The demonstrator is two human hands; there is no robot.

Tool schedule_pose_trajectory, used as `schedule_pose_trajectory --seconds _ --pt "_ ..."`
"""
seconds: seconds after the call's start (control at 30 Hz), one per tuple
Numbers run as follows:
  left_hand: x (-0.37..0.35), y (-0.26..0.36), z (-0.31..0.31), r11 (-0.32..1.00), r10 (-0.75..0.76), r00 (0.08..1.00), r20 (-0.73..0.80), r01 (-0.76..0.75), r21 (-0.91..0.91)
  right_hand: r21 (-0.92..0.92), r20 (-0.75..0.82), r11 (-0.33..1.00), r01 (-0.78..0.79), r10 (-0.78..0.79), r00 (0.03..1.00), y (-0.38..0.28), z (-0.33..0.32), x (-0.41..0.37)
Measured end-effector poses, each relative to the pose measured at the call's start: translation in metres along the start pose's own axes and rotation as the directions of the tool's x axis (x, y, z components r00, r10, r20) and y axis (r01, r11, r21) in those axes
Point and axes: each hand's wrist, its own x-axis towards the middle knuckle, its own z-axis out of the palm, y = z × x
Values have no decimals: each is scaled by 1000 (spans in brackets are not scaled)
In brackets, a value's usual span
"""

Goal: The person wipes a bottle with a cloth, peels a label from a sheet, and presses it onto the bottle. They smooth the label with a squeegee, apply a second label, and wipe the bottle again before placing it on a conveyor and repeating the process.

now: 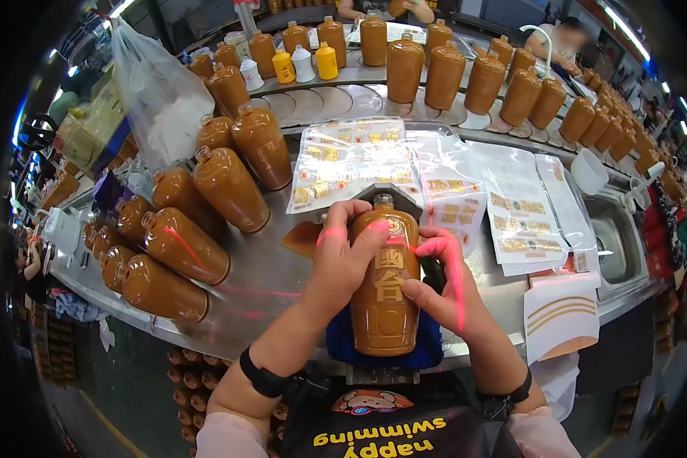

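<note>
A glossy brown bottle (386,320) with gold characters and a small red-and-white emblem lies in front of me, its neck pointing away, on a dark blue cloth (432,347). My left hand (351,252) wraps its left side, with the thumb pressed near the emblem. Around the right side curls my right hand (449,282), its thumb against the bottle beside the lower gold character. Red laser lines cross both hands and the bottle. Beyond the neck lie sheets of gold decals (351,160).
More brown bottles (229,187) stand along the left of the metal table. A conveyor (320,103) carries bottles behind, with small yellow and white bottles (304,65) near it. At right are decal sheets (515,206), a white cup (588,172) and a sink (618,244). Other people sit across.
</note>
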Motion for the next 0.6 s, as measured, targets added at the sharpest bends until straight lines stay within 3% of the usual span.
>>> schedule_pose_trajectory --seconds 0.2,0.5,0.6 --pt "20 -7 0 988 3 999 -48 5 151 37 4 999 -1 0 1000 -2 1 1" --pt "24 -7 4 973 17 997 -70 -1 230 39 9 999 -10 10 1000 -3 0 1" --pt "20 -6 1 999 -36 997 -72 35 -27 48 10 999 -8 8 1000 -2 0 1"
